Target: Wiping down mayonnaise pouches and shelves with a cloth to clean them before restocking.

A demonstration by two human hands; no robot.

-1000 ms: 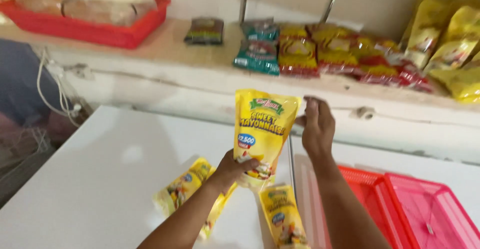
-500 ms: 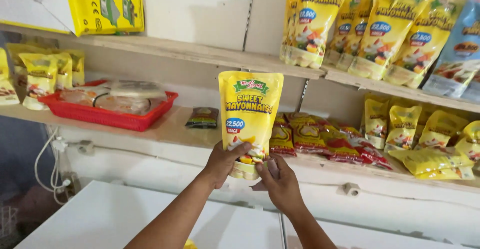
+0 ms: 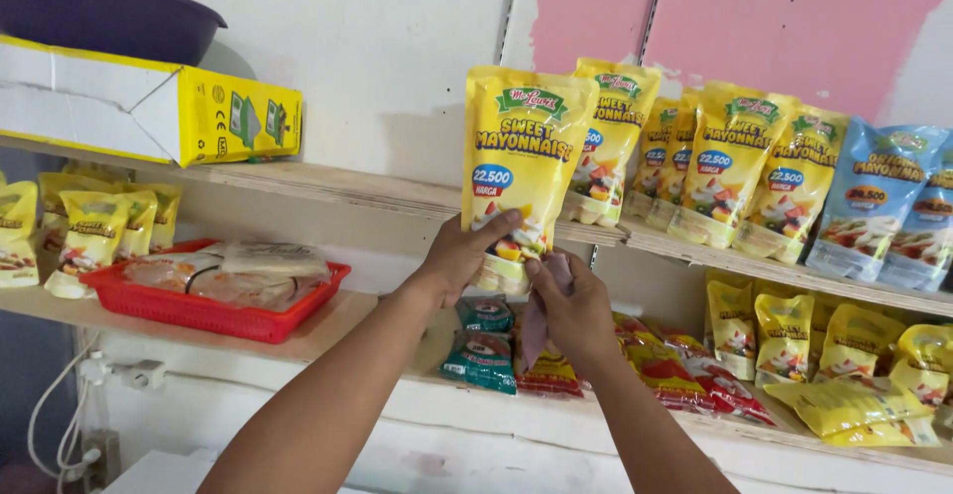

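My left hand (image 3: 462, 254) grips the lower part of a yellow mayonnaise pouch (image 3: 519, 156) and holds it upright at the front edge of the upper wooden shelf (image 3: 338, 188). My right hand (image 3: 574, 307) is just below and to the right, fingers pinched at the pouch's bottom corner. Right behind the held pouch stands a row of matching yellow pouches (image 3: 715, 166) on that shelf, with blue pouches (image 3: 879, 201) at the far right.
A yellow and white box (image 3: 149, 107) lies on the upper shelf at left under a dark tub (image 3: 99, 7). The lower shelf carries a red tray (image 3: 213, 305) with wrapped goods, small yellow pouches (image 3: 94, 231), green sachets (image 3: 484, 355), red sachets (image 3: 685, 375).
The pouch has been lifted from the white table up to the upper shelf's level. Both hands rose with it, and my view tilted upward.
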